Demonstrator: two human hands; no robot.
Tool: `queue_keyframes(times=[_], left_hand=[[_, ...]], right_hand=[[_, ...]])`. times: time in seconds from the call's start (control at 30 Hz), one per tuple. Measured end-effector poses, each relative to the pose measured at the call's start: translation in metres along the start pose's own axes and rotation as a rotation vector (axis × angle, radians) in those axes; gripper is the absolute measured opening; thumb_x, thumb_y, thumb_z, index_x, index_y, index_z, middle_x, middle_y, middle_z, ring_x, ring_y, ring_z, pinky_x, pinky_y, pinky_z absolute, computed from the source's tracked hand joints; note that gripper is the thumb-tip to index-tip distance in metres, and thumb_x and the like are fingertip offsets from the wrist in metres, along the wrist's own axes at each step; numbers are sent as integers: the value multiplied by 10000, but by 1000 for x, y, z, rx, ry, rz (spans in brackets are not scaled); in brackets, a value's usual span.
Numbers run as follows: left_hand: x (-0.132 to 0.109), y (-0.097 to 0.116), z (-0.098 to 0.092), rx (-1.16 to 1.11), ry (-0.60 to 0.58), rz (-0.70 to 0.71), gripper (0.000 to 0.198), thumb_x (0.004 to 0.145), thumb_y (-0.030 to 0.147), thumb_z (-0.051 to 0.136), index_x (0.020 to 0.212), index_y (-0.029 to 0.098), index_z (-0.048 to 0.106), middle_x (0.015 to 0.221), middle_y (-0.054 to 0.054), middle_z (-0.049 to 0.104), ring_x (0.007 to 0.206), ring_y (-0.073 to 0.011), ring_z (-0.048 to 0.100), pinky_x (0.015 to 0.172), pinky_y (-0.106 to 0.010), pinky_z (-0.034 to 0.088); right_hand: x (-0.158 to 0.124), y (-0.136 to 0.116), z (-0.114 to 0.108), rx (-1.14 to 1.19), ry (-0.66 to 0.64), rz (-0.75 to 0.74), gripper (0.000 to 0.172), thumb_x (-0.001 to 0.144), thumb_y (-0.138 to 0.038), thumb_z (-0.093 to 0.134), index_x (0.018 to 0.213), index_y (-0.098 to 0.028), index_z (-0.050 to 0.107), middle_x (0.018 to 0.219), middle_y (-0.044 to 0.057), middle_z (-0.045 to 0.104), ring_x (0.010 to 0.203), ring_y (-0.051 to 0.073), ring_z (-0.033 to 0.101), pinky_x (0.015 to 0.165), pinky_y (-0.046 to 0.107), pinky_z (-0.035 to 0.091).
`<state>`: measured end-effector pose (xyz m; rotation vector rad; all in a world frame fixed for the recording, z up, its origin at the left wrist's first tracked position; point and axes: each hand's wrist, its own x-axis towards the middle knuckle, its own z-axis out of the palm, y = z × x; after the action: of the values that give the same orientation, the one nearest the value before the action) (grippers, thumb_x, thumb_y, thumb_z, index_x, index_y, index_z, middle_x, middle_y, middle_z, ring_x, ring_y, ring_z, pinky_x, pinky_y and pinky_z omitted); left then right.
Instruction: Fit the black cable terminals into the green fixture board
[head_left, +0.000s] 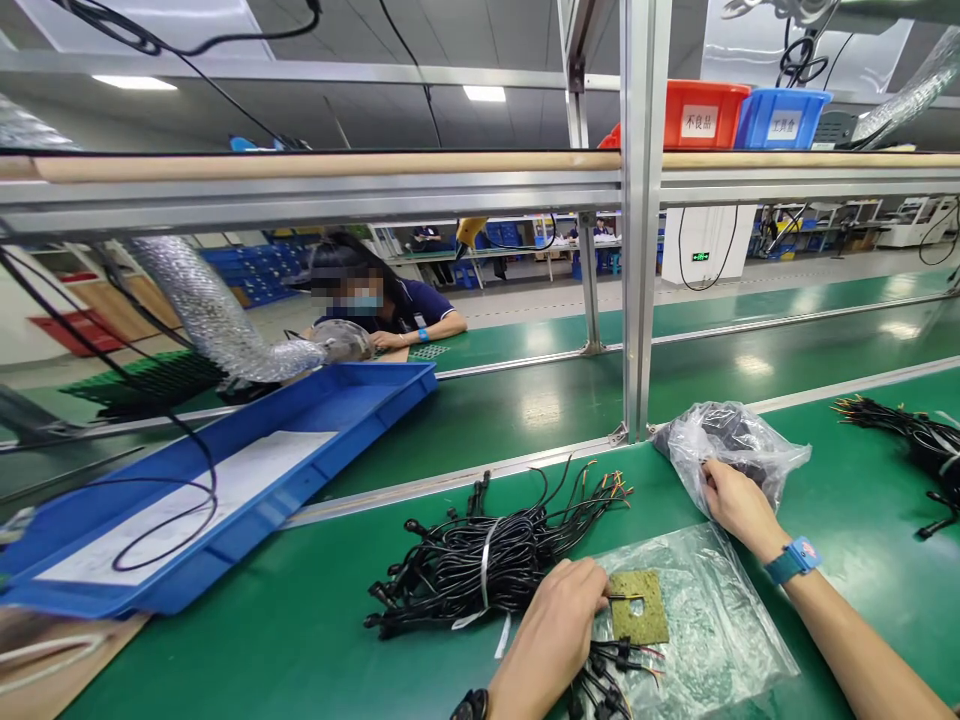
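My left hand (559, 625) is closed, pinching a thin black cable (624, 597) whose end sticks out over a yellow-green sponge pad (641, 630) with a hole in it. Below that hand lie short black cables (604, 670) with connectors and bare coloured wires. At the mouth of a clear plastic bag (772, 462) my right hand (739, 505) has its fingers curled on the film; the fingertips are partly hidden. Dark parts (724, 430) show inside the bag. A flat clear plastic sheet or bag (720, 600) lies under the sponge.
A tied bundle of black cables (487, 560) lies left of centre, another bundle (919, 430) at the right edge. A blue tray (300, 490) holding paper stands at the left. A metal post (639, 250) rises behind the green bench. Across it sits a masked person (390, 300).
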<state>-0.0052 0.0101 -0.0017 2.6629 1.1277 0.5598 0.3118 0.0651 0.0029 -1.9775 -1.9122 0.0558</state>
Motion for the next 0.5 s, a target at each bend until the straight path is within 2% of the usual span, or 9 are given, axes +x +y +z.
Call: queue_keyframes(times=[0.13, 0.3, 0.5], left_hand=[[3, 5, 8, 57, 8, 8, 276, 882, -51, 407, 824, 192, 523, 805, -12, 575, 740, -183, 541, 736, -324, 419], [4, 9, 11, 91, 16, -27, 272, 904, -40, 424, 788, 182, 528, 840, -25, 559, 767, -192, 525, 683, -315, 387], [3, 12, 8, 83, 38, -22, 298, 870, -70, 391, 761, 179, 513, 836, -32, 536, 780, -192, 502, 671, -310, 374]], right_hand=[[0, 0, 1, -4, 8, 12, 93, 932, -103, 547, 940, -186, 587, 890, 56, 712, 776, 211, 658, 636, 275, 292], [-1, 0, -1, -6, 25, 18, 98, 925, -101, 539, 894, -188, 571, 809, 40, 693, 728, 212, 651, 627, 283, 310], [-6, 2, -15, 3, 162, 13, 129, 965, -182, 498, 1039, -182, 603, 1031, 91, 688, 886, 244, 657, 729, 305, 418]])
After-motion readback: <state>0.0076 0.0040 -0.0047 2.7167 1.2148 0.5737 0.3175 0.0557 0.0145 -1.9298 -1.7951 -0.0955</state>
